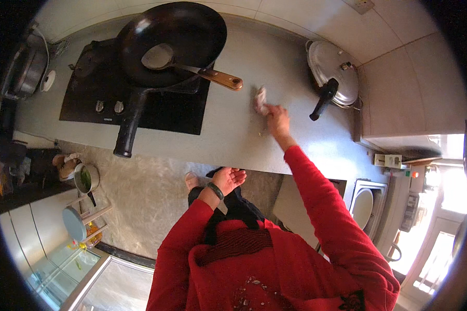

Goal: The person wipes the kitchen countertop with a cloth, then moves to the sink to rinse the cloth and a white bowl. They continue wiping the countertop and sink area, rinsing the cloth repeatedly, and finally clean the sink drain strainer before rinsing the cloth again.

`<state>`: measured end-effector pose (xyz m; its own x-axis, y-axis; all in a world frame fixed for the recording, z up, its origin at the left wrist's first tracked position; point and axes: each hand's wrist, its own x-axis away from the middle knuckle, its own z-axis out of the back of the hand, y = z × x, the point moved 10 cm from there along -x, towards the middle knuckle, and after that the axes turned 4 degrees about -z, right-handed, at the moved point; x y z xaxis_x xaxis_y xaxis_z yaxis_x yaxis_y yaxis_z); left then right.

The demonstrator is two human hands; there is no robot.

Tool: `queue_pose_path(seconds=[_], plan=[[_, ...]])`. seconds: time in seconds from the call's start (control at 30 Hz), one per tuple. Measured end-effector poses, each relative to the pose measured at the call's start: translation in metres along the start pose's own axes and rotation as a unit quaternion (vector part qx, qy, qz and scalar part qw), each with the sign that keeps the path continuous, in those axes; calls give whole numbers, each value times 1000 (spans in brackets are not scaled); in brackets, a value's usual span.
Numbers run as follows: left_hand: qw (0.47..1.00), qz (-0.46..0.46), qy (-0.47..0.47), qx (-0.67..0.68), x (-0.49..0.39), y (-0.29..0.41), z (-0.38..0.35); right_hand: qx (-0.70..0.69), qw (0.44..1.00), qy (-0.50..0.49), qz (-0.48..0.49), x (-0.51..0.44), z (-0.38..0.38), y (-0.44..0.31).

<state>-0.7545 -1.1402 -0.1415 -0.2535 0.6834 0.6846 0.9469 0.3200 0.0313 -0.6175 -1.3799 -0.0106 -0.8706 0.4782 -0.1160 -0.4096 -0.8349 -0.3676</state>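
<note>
My right hand (277,118) reaches over the grey countertop (233,144), its fingers closed on one end of a crumpled pale cloth (261,100). A few small yellowish scraps lie on the counter just below the cloth. My left hand (229,179), with a dark bangle at its wrist, is held palm up by the counter's front edge, fingers apart and empty. To the left of the cloth, a black wok (194,35) stands on the black cooktop (171,112). A spatula with a wooden handle (223,79) rests in the wok, its handle sticking out over the rim.
A pressure cooker (330,74) stands at the counter's right rear. The wok's long handle (127,132) juts past the front edge. At the far right is a sink (377,198) with a basin. A blue-topped stool (74,223) and a saucepan with greens (86,177) are at lower left.
</note>
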Motion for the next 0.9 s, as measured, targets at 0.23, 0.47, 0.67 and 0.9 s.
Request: queue_pose_path(seconds=[0.23,0.47,0.67,0.9], plan=[[997,49,-54,26,-12,-8,10,-58,992,-104,41,139,-15,-88],[984,6,-175,-31,-5,10,17,-283,943,-175,-26,210,-22,-127],[986,142,-89,12,30,11,31,-612,739,-14,-281,231,50,7],[984,151,-84,-32,45,39,41,-448,646,400,-471,282,142,222]])
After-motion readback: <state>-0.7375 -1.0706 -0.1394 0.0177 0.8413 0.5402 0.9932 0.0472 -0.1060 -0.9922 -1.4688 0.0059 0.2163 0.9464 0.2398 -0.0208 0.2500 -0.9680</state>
